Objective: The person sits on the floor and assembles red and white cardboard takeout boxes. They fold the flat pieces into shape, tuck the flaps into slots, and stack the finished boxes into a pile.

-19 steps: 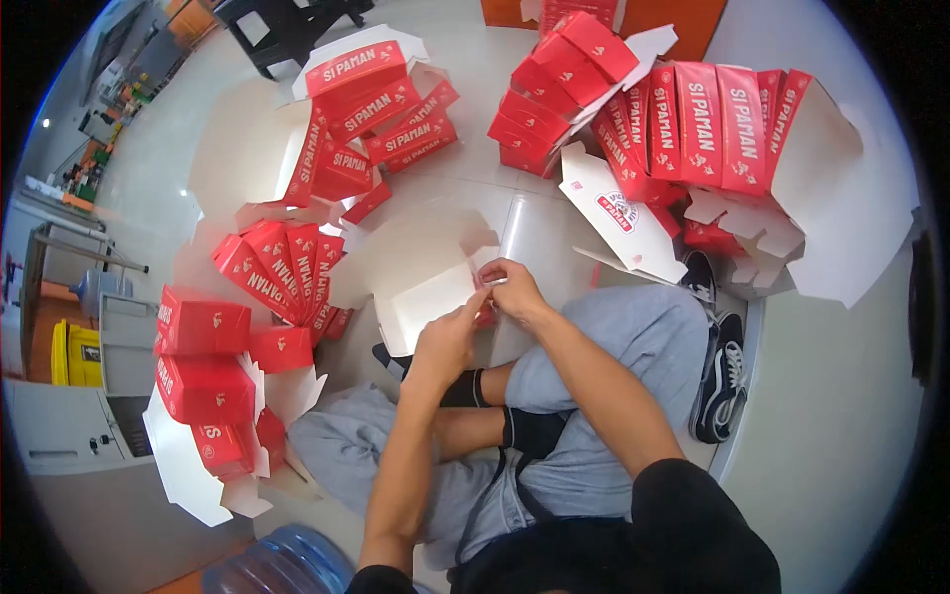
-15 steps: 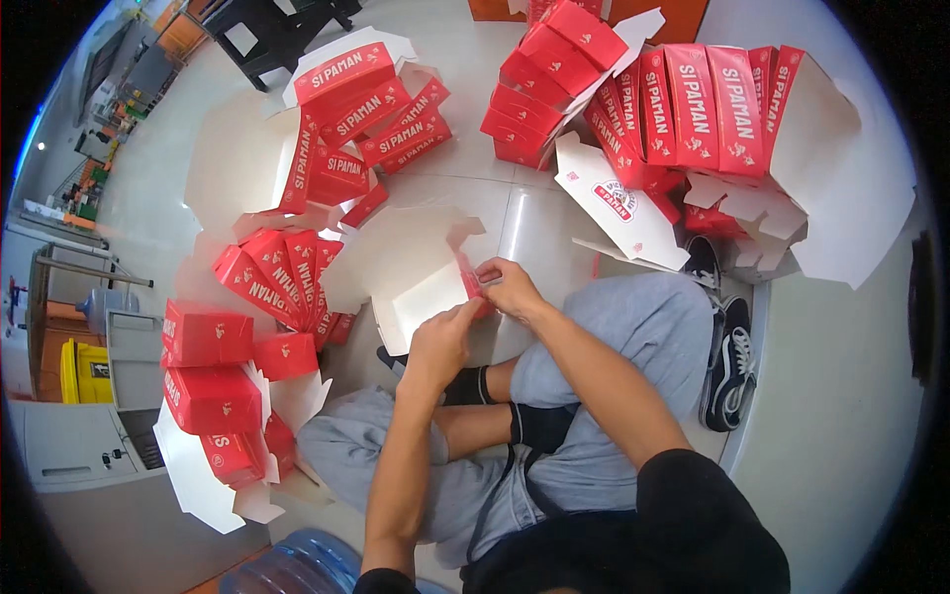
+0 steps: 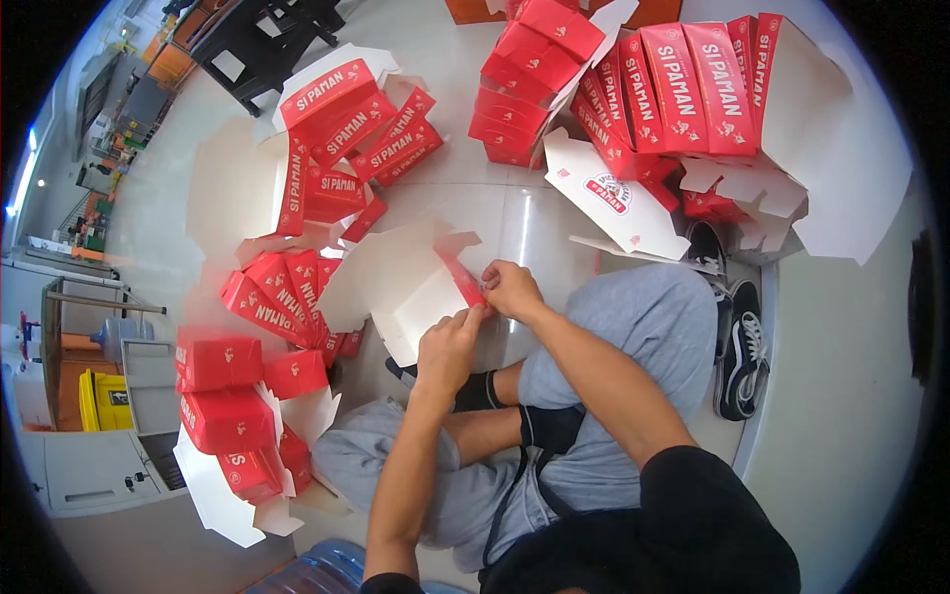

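Note:
In front of my crossed legs I hold a red-and-white cardboard food box (image 3: 413, 309), its white inside facing up and its lid flap spread to the far left. My left hand (image 3: 447, 346) grips the near right corner, with fingers closed at the end of the red side wall. From the right, my right hand (image 3: 514, 291) pinches the same red wall at its edge. The two hands' fingertips almost meet there, and they cover the corner between them.
Folded red boxes stand in stacks at the near left (image 3: 228, 421), left (image 3: 282, 292), far left (image 3: 341, 124) and far right (image 3: 693, 89). A white lid (image 3: 616, 196) leans out of the right stack. A black stool (image 3: 255, 45) is behind; a blue water jug (image 3: 322, 569) sits by my left side.
The view has shifted slightly. Both hands stay on the box; the red side wall now shows more, standing more upright, and my left fingers have come closer to the right hand.

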A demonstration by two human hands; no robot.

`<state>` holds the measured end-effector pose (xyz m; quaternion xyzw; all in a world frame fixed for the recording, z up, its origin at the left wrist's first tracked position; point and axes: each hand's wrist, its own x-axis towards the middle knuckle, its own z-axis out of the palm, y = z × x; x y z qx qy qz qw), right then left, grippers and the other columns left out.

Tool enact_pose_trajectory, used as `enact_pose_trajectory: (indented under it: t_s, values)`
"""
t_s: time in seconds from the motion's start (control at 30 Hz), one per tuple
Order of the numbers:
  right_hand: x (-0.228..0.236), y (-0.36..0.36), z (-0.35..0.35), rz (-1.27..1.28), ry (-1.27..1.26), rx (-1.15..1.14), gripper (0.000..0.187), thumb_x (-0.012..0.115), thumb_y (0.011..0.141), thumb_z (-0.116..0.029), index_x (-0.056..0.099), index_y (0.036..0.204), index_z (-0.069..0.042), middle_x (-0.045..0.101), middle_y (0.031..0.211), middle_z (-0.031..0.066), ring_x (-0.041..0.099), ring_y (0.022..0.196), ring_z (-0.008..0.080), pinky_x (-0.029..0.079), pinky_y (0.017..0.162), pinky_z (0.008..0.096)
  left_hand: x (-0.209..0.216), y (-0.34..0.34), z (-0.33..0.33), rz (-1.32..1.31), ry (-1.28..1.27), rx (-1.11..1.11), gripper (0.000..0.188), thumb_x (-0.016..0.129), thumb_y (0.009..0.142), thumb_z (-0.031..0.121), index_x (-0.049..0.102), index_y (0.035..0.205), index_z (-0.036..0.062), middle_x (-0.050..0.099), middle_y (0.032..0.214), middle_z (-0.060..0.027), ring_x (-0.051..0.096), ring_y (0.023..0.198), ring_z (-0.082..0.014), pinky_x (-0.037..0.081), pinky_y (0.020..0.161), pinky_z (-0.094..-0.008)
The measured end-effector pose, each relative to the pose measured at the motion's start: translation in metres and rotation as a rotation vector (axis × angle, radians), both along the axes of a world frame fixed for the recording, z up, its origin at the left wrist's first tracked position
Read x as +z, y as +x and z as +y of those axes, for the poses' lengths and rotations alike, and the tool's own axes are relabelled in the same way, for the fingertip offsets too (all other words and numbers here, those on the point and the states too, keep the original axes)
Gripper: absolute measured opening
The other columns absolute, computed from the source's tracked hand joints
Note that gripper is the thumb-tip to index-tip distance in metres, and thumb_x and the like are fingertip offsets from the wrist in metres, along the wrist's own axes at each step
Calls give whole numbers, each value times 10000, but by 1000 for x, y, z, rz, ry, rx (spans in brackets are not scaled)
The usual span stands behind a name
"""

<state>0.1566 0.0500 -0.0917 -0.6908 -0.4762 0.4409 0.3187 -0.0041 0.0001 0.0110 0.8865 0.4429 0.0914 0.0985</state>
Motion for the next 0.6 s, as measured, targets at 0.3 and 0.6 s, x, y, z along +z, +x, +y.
enact_pose_trajectory:
  t_s: [0.3,0.6]
  values:
    - [0,4,0,3,-51,-19,292,760,721,-73,720,1006,-30,760,936,137,742,878,275,594,789,372,-8,9,-2,204,-13,-68,343,587,840,45,604,1180,84,705,987,-119,711,854,-320,585,717,-441]
    - [20,-3,-11,-61,12,78,338,715,735,-87,691,1064,-12,754,957,174,734,915,340,583,838,427,-13,-1,-3,302,-3,-156,233,633,817,53,607,1044,100,699,830,-76,713,772,-283,566,652,-415]
